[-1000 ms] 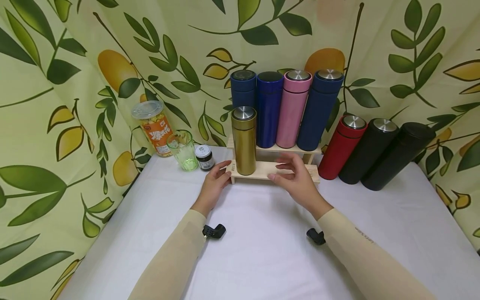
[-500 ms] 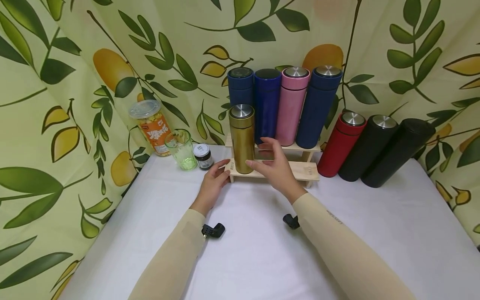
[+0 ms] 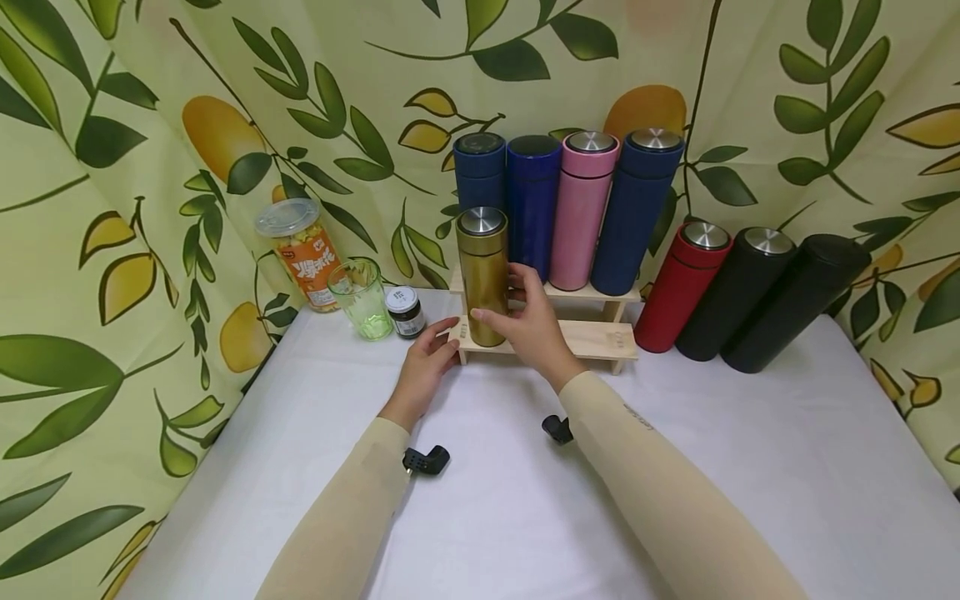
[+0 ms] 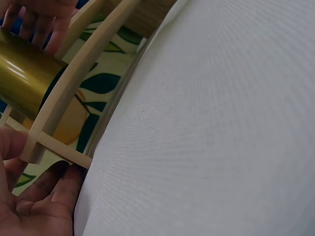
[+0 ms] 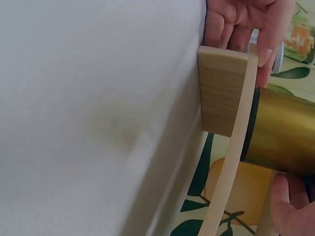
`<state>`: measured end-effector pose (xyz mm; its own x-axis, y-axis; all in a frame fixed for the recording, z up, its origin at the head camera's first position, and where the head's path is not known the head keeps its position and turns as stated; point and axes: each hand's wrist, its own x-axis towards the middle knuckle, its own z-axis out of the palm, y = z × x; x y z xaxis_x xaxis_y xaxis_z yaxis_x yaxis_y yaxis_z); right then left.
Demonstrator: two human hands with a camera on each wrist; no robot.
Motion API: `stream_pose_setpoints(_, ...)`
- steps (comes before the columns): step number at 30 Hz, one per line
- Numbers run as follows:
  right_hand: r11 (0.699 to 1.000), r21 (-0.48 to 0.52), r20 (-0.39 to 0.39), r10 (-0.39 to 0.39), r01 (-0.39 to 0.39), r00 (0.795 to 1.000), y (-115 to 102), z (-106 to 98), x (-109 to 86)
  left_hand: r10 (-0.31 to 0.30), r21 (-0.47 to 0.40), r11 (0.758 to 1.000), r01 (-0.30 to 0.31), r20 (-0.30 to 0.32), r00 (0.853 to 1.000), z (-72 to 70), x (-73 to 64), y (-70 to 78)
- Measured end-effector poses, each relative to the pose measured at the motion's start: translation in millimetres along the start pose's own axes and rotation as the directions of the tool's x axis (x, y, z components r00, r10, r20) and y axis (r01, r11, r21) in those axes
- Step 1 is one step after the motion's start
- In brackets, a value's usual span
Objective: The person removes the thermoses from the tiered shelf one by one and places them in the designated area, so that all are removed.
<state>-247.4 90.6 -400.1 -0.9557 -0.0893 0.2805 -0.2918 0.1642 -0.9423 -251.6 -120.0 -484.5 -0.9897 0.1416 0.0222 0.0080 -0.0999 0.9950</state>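
Observation:
A gold thermos flask (image 3: 483,271) with a steel-topped lid stands upright on the lower step of a small two-tier wooden rack (image 3: 600,337). My right hand (image 3: 528,325) is around the flask from the right, thumb across its front and fingers partly hidden behind it. At the rack's left end my left hand (image 3: 426,367) holds the step, with the thumb on the board. The left wrist view shows that grip on the wooden step (image 4: 74,83) close up, fingers below the board. The flask's base (image 5: 251,128) sits on the board in the right wrist view.
Several flasks, blue and pink (image 3: 585,217), line the upper step. A red flask (image 3: 682,287) and two black ones (image 3: 735,296) stand to the right. Left of the rack are a small dark jar (image 3: 406,313), a green glass (image 3: 362,300) and a snack tub (image 3: 303,258).
My right hand has moved left from over the right part of the step to the gold flask and now grips it. The left hand stays at the rack's end.

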Motion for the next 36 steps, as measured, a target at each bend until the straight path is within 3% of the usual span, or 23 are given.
stream_pose_setpoints(20, 0.997, -0.070, -0.050, -0.030, 0.027, 0.998, -1, -2, -5.3, -0.006, 0.008, 1.000, 0.006, -0.009, 1.000, 0.5, 1.4, -1.9)
stream_pose_setpoints(36, 0.998, -0.054, -0.079, -0.023, 0.019, 0.997, -6, -32, -29.3, -0.017, 0.004, 1.000, 0.018, -0.009, 1.000, 1.4, -0.1, 0.8)
